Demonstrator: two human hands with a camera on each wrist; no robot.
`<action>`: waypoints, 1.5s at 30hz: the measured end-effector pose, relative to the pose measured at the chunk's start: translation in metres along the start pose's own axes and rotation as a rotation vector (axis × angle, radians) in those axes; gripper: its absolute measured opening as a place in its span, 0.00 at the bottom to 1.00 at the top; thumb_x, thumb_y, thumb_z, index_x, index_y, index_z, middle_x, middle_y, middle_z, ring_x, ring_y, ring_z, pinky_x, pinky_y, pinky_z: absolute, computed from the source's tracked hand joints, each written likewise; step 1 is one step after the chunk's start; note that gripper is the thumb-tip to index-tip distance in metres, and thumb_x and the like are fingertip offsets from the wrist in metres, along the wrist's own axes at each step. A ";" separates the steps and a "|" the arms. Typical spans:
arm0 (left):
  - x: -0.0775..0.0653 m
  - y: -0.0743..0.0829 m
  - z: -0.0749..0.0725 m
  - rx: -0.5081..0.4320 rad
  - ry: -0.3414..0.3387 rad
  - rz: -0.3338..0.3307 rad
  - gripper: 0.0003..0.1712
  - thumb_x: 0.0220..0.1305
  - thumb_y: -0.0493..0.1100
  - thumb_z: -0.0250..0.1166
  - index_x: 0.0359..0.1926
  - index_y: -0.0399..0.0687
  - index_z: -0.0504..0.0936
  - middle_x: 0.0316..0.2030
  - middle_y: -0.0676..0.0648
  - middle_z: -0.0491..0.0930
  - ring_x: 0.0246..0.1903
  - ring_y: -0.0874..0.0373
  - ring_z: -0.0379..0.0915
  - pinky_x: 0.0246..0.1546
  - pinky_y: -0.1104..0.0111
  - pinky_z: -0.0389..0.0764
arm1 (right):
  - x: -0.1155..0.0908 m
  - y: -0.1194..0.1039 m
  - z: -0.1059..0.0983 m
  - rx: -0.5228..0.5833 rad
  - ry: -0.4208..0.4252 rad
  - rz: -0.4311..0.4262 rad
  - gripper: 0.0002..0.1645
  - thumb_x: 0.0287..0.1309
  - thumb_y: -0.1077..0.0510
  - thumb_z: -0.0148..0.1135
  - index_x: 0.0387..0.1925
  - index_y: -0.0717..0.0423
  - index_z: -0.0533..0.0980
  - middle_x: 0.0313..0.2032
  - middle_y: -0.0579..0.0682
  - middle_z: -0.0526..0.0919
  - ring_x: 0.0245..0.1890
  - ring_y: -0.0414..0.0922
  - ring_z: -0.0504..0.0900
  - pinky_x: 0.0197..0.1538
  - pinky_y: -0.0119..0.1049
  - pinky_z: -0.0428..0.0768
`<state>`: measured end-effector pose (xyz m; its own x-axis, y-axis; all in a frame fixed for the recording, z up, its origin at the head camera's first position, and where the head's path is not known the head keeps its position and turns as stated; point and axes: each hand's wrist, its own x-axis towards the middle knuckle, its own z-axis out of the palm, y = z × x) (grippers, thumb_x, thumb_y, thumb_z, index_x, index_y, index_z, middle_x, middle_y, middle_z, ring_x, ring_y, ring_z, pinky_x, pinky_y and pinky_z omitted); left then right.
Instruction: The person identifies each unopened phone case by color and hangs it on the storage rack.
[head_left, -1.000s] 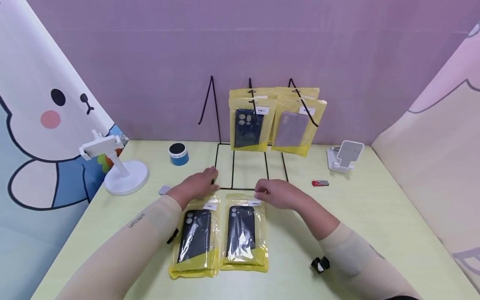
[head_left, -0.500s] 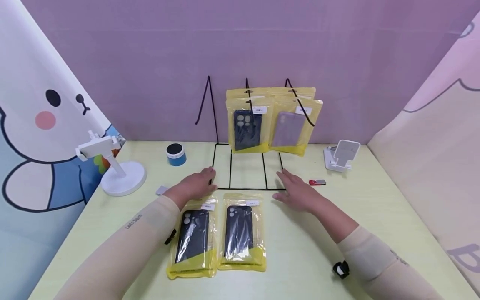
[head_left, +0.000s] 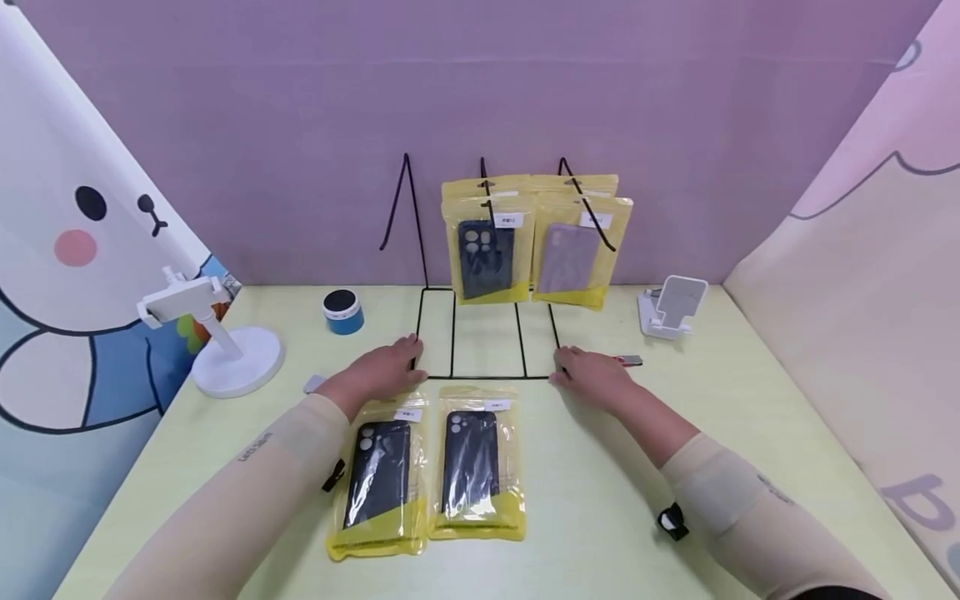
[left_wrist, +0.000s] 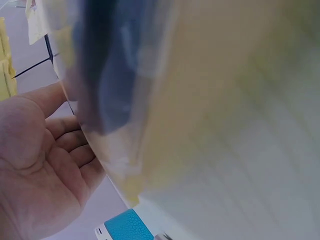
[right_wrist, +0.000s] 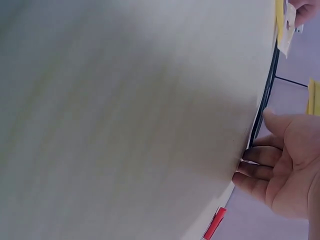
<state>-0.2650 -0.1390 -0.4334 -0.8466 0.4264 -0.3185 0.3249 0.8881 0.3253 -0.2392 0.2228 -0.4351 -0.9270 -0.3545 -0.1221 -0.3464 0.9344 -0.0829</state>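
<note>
Reaching forward, two forearms in beige sleeves (head_left: pixel 232 500) angle inward over a pale yellow-green table (head_left: pixel 592 542). The left hand (head_left: pixel 381 372) meets the front left corner of a black wire display rack (head_left: pixel 487 377); the right hand (head_left: pixel 595 379) meets its front right corner. Each has its thumb nearer the person and its fingers farther back, lightly bent; whether either pinches the wire, I cannot tell. Beneath the left wrist lies a clear-and-yellow plastic pouch with a black phone case (head_left: pixel 378 475). A red-and-silver USB stick (head_left: pixel 628 361) sits just beside the right hand.
</note>
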 end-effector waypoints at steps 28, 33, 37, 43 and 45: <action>-0.021 0.045 0.009 0.010 0.174 0.206 0.22 0.69 0.54 0.61 0.57 0.47 0.80 0.48 0.49 0.81 0.47 0.55 0.77 0.51 0.57 0.80 | 0.006 -0.002 -0.002 -0.037 -0.014 0.006 0.12 0.68 0.48 0.59 0.33 0.50 0.71 0.33 0.50 0.78 0.30 0.51 0.79 0.28 0.46 0.76; -0.021 0.053 0.017 0.177 0.181 0.237 0.14 0.68 0.50 0.63 0.48 0.48 0.83 0.38 0.51 0.79 0.37 0.58 0.75 0.44 0.59 0.80 | 0.007 -0.003 -0.003 -0.045 -0.009 -0.012 0.12 0.68 0.48 0.59 0.34 0.50 0.71 0.40 0.54 0.81 0.31 0.53 0.80 0.28 0.46 0.77; -0.021 0.053 0.016 0.194 0.208 0.276 0.06 0.69 0.44 0.62 0.34 0.50 0.82 0.30 0.53 0.75 0.30 0.59 0.69 0.37 0.62 0.76 | 0.007 -0.004 -0.003 -0.036 -0.017 -0.007 0.12 0.68 0.47 0.58 0.33 0.49 0.72 0.36 0.51 0.80 0.29 0.50 0.78 0.28 0.44 0.75; -0.023 0.055 0.011 0.125 0.210 0.310 0.10 0.70 0.45 0.61 0.29 0.56 0.80 0.28 0.57 0.74 0.28 0.62 0.66 0.33 0.66 0.72 | 0.006 -0.003 -0.004 -0.041 -0.032 0.004 0.13 0.68 0.46 0.58 0.33 0.49 0.71 0.31 0.48 0.75 0.29 0.49 0.76 0.29 0.44 0.75; -0.026 0.057 0.009 0.035 0.201 0.291 0.08 0.70 0.47 0.61 0.32 0.57 0.82 0.28 0.58 0.76 0.27 0.62 0.67 0.33 0.67 0.74 | 0.005 -0.002 -0.004 -0.044 -0.030 0.005 0.13 0.69 0.47 0.57 0.33 0.49 0.70 0.31 0.49 0.75 0.29 0.49 0.76 0.29 0.45 0.75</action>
<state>-0.2207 -0.0981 -0.4145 -0.7815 0.6230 -0.0343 0.5758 0.7413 0.3448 -0.2436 0.2197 -0.4313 -0.9244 -0.3498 -0.1520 -0.3480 0.9367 -0.0390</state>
